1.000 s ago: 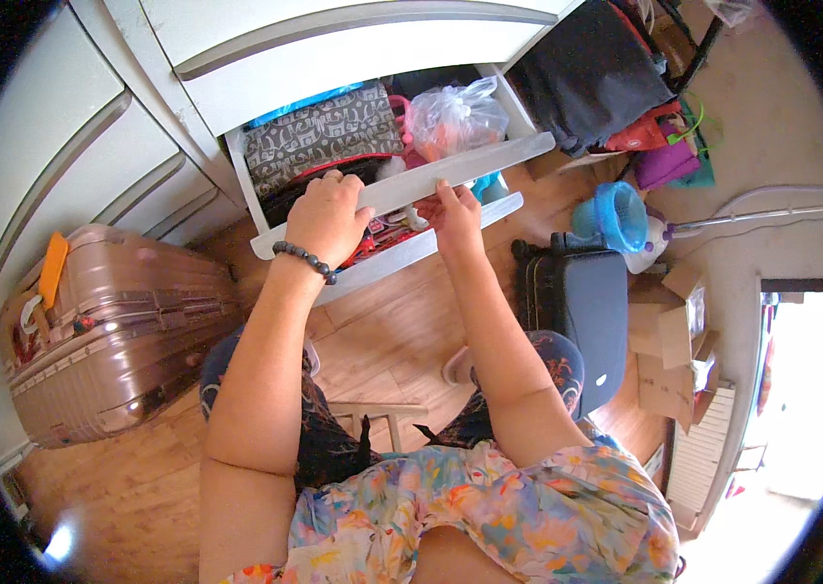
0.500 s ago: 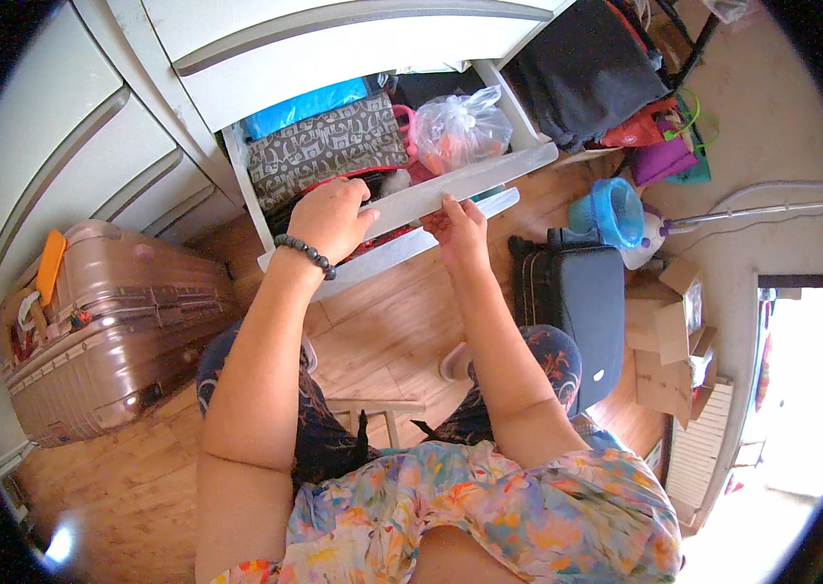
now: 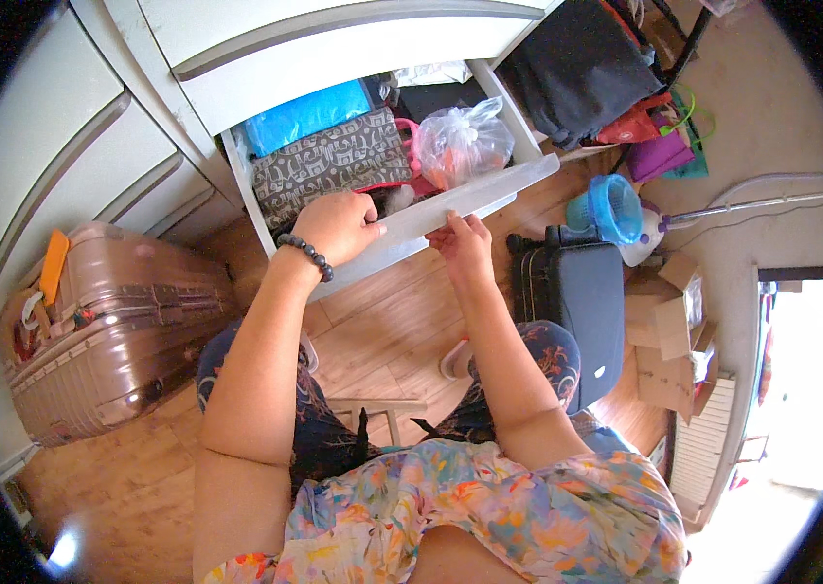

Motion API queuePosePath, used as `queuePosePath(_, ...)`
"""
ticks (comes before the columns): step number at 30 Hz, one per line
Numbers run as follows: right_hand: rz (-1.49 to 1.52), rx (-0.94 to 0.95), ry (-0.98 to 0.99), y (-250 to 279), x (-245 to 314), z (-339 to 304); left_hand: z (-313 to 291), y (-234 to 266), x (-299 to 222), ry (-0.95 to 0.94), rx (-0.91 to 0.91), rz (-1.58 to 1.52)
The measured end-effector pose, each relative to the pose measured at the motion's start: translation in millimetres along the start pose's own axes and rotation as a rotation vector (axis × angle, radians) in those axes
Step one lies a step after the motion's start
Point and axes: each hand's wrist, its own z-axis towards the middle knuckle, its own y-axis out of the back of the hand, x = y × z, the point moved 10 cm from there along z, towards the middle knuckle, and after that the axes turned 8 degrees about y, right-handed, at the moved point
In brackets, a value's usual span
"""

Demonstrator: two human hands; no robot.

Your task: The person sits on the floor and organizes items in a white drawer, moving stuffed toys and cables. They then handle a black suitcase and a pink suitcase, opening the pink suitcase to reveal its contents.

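Note:
A white drawer (image 3: 489,190) stands pulled out of a white cabinet. My left hand (image 3: 336,226), with a dark bead bracelet on the wrist, grips the top of its front panel. My right hand (image 3: 464,243) holds the same panel from below, fingers curled on its lower edge. Inside the drawer lie a blue plastic packet (image 3: 306,115), a grey patterned bag (image 3: 330,162), a clear plastic bag (image 3: 465,141) with orange contents, a pink item and a dark cloth at the back.
A rose-coloured hard suitcase (image 3: 100,326) lies on the wooden floor at left. A dark suitcase (image 3: 582,311) stands at right, beside a blue basket (image 3: 614,206), cardboard boxes (image 3: 669,321) and coloured bags (image 3: 660,146). Dark clothing (image 3: 577,63) hangs upper right.
The drawer has slid further out, showing more of the blue packet and patterned bag. Both hands came toward me with the front panel.

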Motion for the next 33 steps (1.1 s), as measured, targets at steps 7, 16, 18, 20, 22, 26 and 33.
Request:
queuePosePath(7, 0.01, 0.036, -0.017, 3.3, 1.8, -11.6, -2.4, -5.8, -3.9, 0.025, 0.094, -0.009)
queuePosePath(16, -0.016, 0.004, -0.043, 11.8, 1.5, -15.9, -1.7, -9.8, -2.9, -0.021, 0.131, -0.054)
queuePosePath(18, -0.024, -0.013, -0.038, 13.2, 1.8, -16.6, -2.9, -10.4, -3.1, -0.014, 0.138, -0.051)
queuePosePath(20, -0.015, 0.001, -0.047, 11.3, 1.7, -17.8, -3.9, -10.4, -4.1, -0.004, 0.138, -0.048)
queuePosePath(22, -0.011, 0.0, -0.047, 11.1, 3.0, -18.1, -4.7, -9.0, -6.7, -0.011, 0.145, -0.038)
queuePosePath(26, -0.05, -0.022, -0.052, 15.5, 2.1, -18.7, -2.1, -13.2, -2.5, -0.011, 0.125, -0.041)
queuePosePath(33, -0.81, -0.097, 0.135, 23.4, 51.5, -26.4, -3.4, 15.0, 36.8, 0.094, -0.285, 0.254)
